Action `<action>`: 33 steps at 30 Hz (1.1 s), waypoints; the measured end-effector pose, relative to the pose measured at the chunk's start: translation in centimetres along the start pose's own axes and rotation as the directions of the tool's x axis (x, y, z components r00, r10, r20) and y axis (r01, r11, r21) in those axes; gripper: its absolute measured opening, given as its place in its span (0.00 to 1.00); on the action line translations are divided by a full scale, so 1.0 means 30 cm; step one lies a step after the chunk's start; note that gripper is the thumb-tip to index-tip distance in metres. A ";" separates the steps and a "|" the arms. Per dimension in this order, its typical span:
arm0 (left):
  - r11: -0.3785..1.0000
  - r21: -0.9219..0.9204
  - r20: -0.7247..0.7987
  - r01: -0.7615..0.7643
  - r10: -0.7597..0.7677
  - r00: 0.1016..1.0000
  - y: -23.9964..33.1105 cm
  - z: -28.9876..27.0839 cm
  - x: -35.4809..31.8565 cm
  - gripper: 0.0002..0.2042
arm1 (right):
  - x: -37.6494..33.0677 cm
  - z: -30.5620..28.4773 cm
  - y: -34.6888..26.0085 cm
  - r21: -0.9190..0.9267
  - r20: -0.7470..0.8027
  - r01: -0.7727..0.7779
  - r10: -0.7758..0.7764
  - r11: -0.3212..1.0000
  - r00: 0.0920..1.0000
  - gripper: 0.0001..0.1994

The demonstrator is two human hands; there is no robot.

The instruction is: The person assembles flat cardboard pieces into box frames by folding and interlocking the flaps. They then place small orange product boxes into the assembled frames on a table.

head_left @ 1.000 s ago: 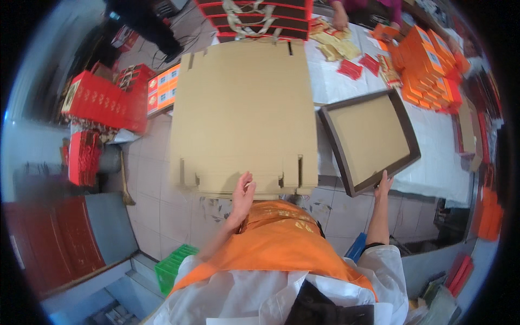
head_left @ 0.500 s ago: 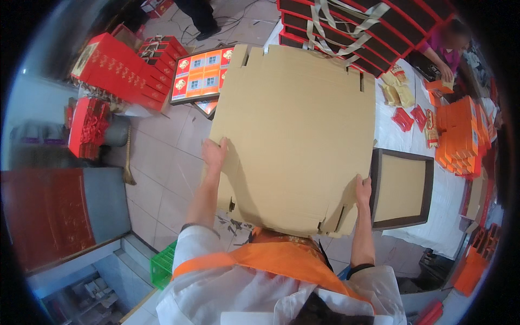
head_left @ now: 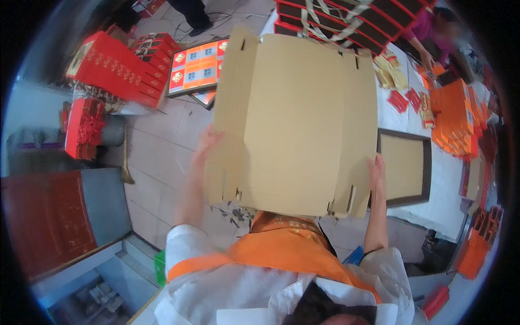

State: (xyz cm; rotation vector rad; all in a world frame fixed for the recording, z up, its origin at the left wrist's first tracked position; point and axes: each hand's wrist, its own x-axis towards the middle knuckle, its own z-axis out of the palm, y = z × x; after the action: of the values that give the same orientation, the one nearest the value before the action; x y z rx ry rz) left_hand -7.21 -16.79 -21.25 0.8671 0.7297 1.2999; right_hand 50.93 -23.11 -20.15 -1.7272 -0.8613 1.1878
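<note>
A large brown cardboard sheet (head_left: 292, 124) with slots and creased side flaps is held up in front of my body. Its side flaps look bent along the creases. My left hand (head_left: 208, 142), smeared by motion, holds the left flap's edge. On the opposite side my right hand (head_left: 377, 169) presses along the right edge, its fingers partly behind the board. Just right of that hand, a dark-rimmed shallow tray (head_left: 403, 168) with a brown cardboard bottom lies on the white-covered table (head_left: 444, 211).
Red gift boxes (head_left: 116, 70) stand at the left, near a tray of orange and red packs (head_left: 194, 67). Dark red-edged boxes with ribbon handles (head_left: 346, 21) are stacked at the far side. Orange boxes (head_left: 452, 114) and a co-worker's hand (head_left: 427, 58) are at the right.
The cardboard's side flaps have bent further along their creases, and its near edge has shifted away from me. My right hand has moved slightly right and farther off; my left slightly left.
</note>
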 end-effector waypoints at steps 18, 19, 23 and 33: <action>0.757 0.474 -0.534 0.450 -0.159 0.830 -0.221 0.662 -0.420 0.29 | -0.372 -0.098 0.070 0.316 0.304 -0.040 -0.061 0.948 0.951 0.30; 0.777 0.397 -0.536 0.488 -0.235 0.811 -0.211 0.652 -0.424 0.30 | -0.385 -0.089 0.049 0.302 0.309 -0.205 0.108 0.931 0.945 0.31; 0.715 0.361 -0.494 0.599 -0.398 0.773 -0.197 0.565 -0.416 0.35 | -0.412 -0.082 0.016 0.404 0.405 -0.404 0.235 0.821 0.883 0.34; 0.092 0.836 -0.533 0.541 -0.099 0.840 -0.298 0.462 -0.284 0.26 | -0.288 0.199 0.090 -0.423 0.236 0.143 -0.043 0.895 0.971 0.47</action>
State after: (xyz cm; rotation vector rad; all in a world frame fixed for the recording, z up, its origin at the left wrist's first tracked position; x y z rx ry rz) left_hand 7.93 -27.49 -22.18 1.3746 2.1088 0.3406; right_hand 42.76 -30.24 -20.59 -1.8982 -1.4218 1.1986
